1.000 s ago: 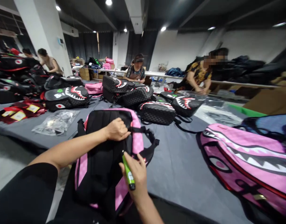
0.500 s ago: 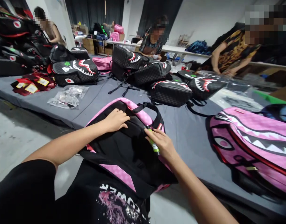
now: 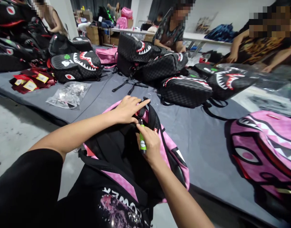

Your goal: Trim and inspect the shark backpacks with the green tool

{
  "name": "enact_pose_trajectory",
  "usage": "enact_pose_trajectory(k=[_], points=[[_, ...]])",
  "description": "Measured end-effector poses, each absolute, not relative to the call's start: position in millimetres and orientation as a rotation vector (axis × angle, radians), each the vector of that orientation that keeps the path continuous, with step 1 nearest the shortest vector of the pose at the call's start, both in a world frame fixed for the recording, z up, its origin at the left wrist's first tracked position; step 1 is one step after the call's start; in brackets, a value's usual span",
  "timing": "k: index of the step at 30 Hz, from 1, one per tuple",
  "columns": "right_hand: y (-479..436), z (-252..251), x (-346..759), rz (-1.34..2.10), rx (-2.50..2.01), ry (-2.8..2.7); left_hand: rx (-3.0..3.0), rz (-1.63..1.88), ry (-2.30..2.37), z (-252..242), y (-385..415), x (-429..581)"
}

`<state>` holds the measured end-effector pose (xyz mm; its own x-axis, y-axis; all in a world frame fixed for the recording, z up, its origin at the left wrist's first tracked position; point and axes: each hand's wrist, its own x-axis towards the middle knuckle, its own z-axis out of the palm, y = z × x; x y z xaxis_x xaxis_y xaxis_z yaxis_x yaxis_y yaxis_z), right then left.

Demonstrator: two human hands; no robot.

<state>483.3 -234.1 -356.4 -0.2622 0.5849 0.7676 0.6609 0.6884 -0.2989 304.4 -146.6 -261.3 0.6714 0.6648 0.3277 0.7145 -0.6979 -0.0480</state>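
A pink and black backpack (image 3: 167,148) is held open against my body at the table's edge, its black inside facing me. My left hand (image 3: 128,109) grips its top edge near the black carry handle, thumb curled inside and one finger stretched to the right. My right hand (image 3: 150,142) is closed around a slim green pen-shaped tool (image 3: 142,137) with dark ends; its exact kind is unclear. The tool's narrow tip points up, close to my left thumb. The fabric under my fingers is partly hidden.
A grey-covered table (image 3: 193,142) carries several black shark-mouth backpacks (image 3: 76,65), a pink shark-mouth backpack (image 3: 261,148) at right, a clear plastic bag (image 3: 68,95) and red tags with yellow-white labels (image 3: 31,81). Several people work across the table.
My right hand has moved left and up with the green tool, close to my left hand. My left hand has shifted right along the backpack's top edge. The backpack has turned, showing more pink outside.
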Motion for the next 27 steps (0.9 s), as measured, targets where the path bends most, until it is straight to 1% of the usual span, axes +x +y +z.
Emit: enact_pose_trajectory(k=[2,4,7,12,19,21,24,27], points=[[-237,-362,478,0.023,-1.049,-1.84,-2.726,-0.226,-1.198,-267,-128,320],[-242,-366,475,0.109,-1.09,-1.773,-2.695,-0.154,-1.217,-274,-116,331],[-248,-370,480,0.161,-1.054,-1.805,-2.676,-0.128,-1.167,-283,-115,337],[-256,-366,498,0.298,-1.008,-1.861,-2.64,-0.093,-1.06,-284,-139,329],[-251,-364,498,0.64,-1.15,-1.502,-2.642,0.045,-1.036,-293,-135,337],[-246,-365,501,0.707,-1.206,-1.479,-2.626,0.042,-1.045,-295,-132,342],[-240,-363,509,0.681,-1.234,-1.549,-2.606,-0.021,-1.039,-295,-133,345],[-233,-353,520,0.508,-1.244,-1.66,-2.616,-0.044,-1.031,-294,-134,344]])
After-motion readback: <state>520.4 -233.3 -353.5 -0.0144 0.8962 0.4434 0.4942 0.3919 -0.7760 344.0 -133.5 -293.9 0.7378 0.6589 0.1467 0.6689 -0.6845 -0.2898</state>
